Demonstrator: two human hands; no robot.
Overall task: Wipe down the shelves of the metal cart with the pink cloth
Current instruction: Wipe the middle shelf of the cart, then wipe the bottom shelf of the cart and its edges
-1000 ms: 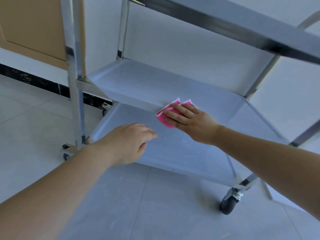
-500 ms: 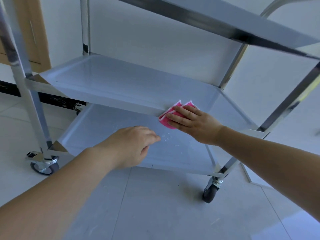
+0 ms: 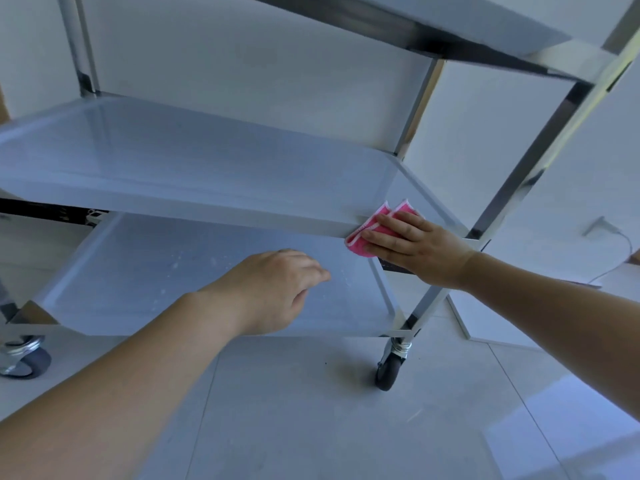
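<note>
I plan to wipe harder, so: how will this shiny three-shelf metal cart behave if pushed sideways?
The shiny metal cart will probably roll: it stands on swivel casters on smooth tile. It looks stiff, with thick square posts. Any brake is unclear.

white wall (image 3: 242,46) | pale grey tiled floor (image 3: 311,427), glossy at right | dark skirting strip (image 3: 41,211) at left

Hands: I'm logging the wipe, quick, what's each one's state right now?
Left hand: open, loosely curled, holding nothing, above the bottom shelf.
Right hand: open, pressing the pink cloth flat against the middle shelf edge.
</note>
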